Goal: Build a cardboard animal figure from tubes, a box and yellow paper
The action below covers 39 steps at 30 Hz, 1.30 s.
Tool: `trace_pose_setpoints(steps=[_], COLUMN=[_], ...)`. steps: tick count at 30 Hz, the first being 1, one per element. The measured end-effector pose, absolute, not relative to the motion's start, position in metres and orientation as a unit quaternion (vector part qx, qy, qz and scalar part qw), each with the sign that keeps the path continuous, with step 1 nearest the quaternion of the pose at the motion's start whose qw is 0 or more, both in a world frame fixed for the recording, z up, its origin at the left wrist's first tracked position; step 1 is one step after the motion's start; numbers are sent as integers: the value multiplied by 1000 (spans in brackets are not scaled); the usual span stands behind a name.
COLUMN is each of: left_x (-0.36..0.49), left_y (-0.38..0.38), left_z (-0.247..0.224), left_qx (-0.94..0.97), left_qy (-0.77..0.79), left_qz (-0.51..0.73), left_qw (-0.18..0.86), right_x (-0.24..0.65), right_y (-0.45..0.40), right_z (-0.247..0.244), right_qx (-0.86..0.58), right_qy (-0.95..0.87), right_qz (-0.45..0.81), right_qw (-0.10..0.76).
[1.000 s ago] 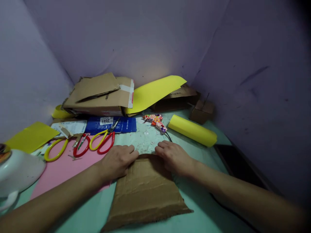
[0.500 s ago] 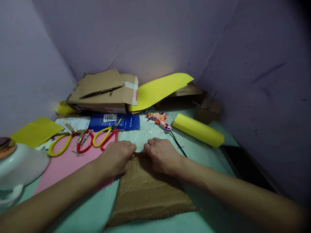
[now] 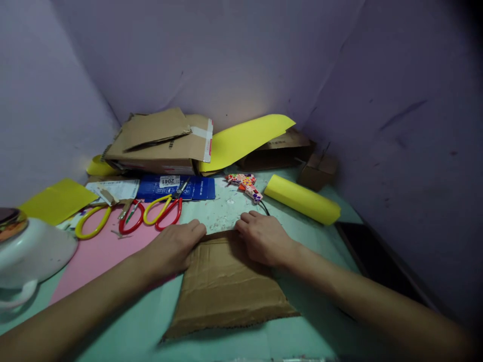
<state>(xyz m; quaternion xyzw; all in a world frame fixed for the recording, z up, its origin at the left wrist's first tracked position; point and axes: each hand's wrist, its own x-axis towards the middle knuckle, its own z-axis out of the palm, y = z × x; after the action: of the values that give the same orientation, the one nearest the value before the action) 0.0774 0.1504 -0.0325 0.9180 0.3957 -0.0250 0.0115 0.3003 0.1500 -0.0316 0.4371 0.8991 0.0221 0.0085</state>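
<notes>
A brown cardboard piece [image 3: 230,291], wider at its near edge, lies creased on the pale green tabletop. With curled fingers, my left hand [image 3: 179,245] grips its far left corner. At the far right corner, my right hand [image 3: 260,236] is closed on the same piece, its thumb hidden. Between the hands the far edge of the cardboard is slightly raised. Beyond my right hand sits a flower-patterned glue gun [image 3: 247,186] with a black cord.
Two pairs of scissors [image 3: 166,211] [image 3: 130,218] lie on pink paper [image 3: 98,261] at the left, near a white pot [image 3: 41,251]. A yellow roll [image 3: 302,199] is at the right. Cardboard boxes [image 3: 154,146] and a yellow sheet [image 3: 245,141] stand behind.
My hands have moved apart along the far edge of the cardboard, my left slightly left and my right to the right. More of that edge shows between them. The view has shifted slightly.
</notes>
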Motion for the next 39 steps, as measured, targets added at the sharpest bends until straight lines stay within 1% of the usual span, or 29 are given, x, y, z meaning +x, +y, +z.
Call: trace_pose_setpoints(steps=[7, 12, 16, 26, 32, 35, 39], left_x=[87, 90, 89, 82, 83, 81, 75], left_y=[145, 145, 144, 145, 146, 145, 144], left_z=[-40, -31, -26, -44, -47, -45, -42], left_qx=[901, 908, 912, 905, 911, 908, 900], left_qy=[433, 417, 406, 420, 408, 411, 424], left_qz=[-28, -16, -11, 52, 67, 79, 97], left_qw=[-21, -48, -54, -34, -6, 6, 26], right_x=[302, 295, 277, 268, 262, 264, 279], right_y=[141, 142, 145, 165, 164, 160, 157], right_z=[-42, -30, -22, -19, -28, -30, -28], right_qx=[451, 439, 392, 311, 293, 306, 367], right_qy=[892, 898, 920, 949, 955, 951, 930], right_qz=[19, 30, 26, -4, 3, 7, 21], right_qw=[8, -2, -2, 48, 42, 36, 26])
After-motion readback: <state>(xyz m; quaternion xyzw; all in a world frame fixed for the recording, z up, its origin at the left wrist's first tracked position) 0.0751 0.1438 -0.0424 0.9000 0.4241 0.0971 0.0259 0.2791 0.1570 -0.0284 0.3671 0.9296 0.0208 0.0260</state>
